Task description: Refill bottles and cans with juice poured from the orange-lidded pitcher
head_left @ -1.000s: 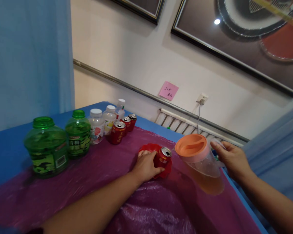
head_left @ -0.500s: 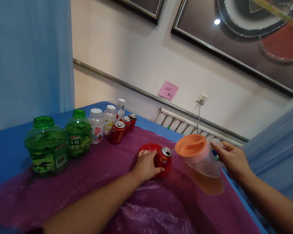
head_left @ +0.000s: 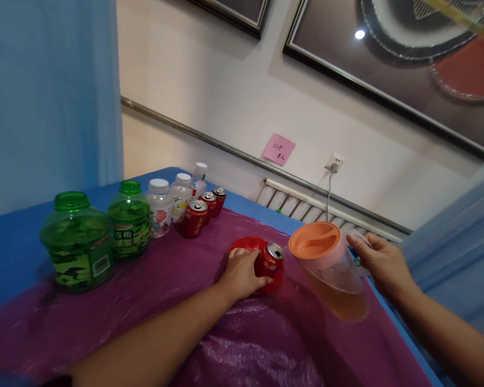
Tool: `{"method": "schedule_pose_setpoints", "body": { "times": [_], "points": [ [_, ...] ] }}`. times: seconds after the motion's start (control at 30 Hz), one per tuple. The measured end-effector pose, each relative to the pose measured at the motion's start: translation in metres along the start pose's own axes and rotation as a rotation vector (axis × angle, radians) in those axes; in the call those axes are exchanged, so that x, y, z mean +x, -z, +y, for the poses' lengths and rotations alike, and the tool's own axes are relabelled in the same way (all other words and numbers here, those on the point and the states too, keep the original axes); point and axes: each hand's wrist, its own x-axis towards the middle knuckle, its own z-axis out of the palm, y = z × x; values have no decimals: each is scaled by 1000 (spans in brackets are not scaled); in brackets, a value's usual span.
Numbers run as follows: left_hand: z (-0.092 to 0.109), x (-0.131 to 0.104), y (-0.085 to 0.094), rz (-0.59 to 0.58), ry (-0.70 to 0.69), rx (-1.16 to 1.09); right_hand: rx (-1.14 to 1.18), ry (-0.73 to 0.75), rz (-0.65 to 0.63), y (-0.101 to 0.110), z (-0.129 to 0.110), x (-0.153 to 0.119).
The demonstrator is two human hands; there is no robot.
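My left hand is closed on an opened red drink can, with the thumb across its near side. The can stands in a red scalloped bowl; my hand covers much of the bowl. My right hand grips the clear handle of a plastic pitcher with an orange lid. Brown liquid fills the lower part of the pitcher, which tilts left with its spout close to the can's top. Whether liquid is flowing from the spout is too small to tell.
Red cans stand behind the bowl to the left, beside clear bottles with white caps. Two green jars are at the left. Purple plastic sheeting covers part of the blue table. A radiator runs along the wall.
The pitcher has shifted very slightly to the left. My left hand, the can and the bowl look the same as before.
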Motion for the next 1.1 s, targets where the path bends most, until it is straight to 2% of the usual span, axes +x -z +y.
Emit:
{"method": "schedule_pose_setpoints", "body": {
  "times": [0.23,0.73,1.1],
  "points": [
    [1,0,1,-8,7,-2,10,-17,6,-1,-6,-2],
    [2,-1,2,-10,-2,-1,-19,37,-2,2,-1,-1],
    [2,-1,2,-9,-3,-1,-27,-1,1,4,-2,0]
  ]
}}
